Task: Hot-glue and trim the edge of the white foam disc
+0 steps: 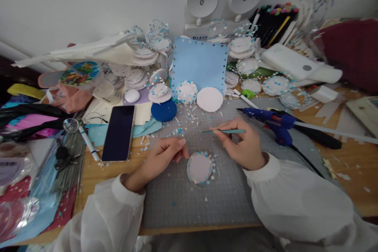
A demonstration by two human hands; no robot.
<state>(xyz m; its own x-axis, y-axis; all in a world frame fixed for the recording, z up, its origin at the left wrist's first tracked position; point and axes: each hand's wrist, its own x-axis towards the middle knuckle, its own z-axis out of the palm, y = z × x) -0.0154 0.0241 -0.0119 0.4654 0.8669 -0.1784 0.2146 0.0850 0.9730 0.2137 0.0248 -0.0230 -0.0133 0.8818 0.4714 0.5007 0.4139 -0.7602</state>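
A slim teal pair of tweezers (233,131) is pinched in my right hand (243,143), its tips pointing left above the grey cutting mat (195,208). My left hand (165,155) rests on the mat with its fingers loosely curled in, and I see nothing in them. Just right of those fingers lies a round white disc (199,168), edged with small blue and white confetti pieces on a clear ring. Loose confetti (178,130) is scattered on the mat beyond my left hand. The tweezers' tips touch nothing I can make out.
A blue glue gun (270,120) with its cord lies on the right. To the left are a phone (118,133) and a magnifier (71,126). Behind stand a blue card (200,63), a plain white disc (210,99), a dark blue round lid (163,110) and several decorated discs.
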